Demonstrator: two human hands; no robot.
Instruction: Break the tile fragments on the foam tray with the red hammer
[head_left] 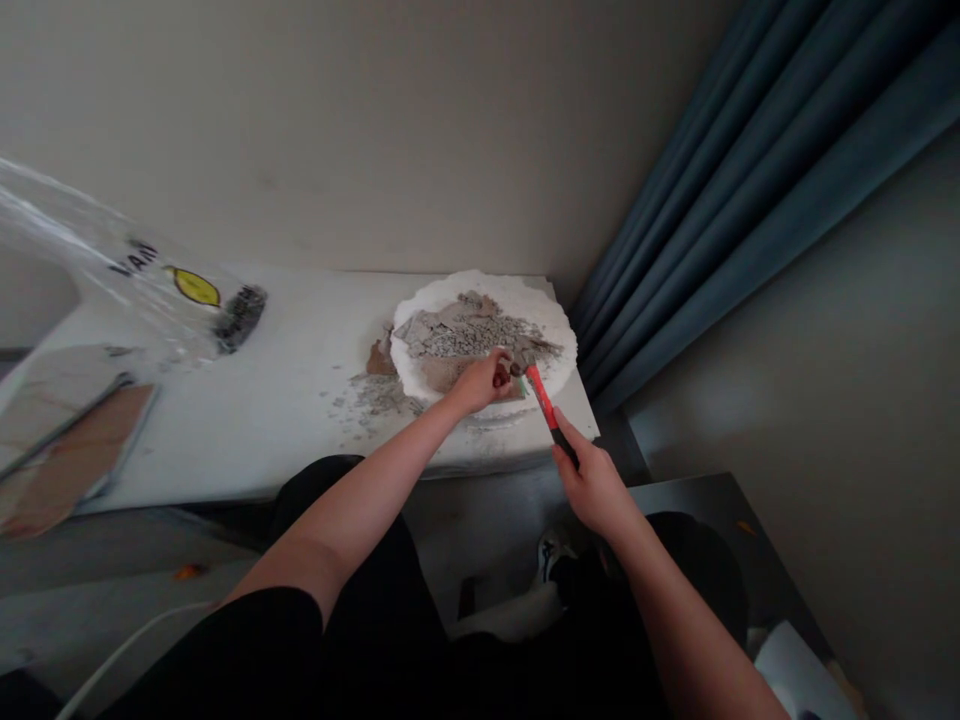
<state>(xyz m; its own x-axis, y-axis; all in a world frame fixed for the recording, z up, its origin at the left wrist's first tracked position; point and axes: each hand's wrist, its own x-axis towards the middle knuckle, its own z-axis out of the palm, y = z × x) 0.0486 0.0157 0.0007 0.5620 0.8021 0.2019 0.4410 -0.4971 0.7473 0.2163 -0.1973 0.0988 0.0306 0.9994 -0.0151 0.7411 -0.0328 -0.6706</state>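
Observation:
A white, rough-edged round slab sits at the right end of the white table. Grey broken fragments cover much of its middle. My right hand is wrapped round the black grip of a hammer with a red shaft; its metal head is over the right part of the slab. Just left of the hammer head, my left hand is closed with fingers bent over the slab's near side. What it holds, if anything, is too small to make out.
Crumbs and a brown piece lie left of the slab on the table. A clear plastic bag and a brown board are at the left. Blue curtains hang at the right.

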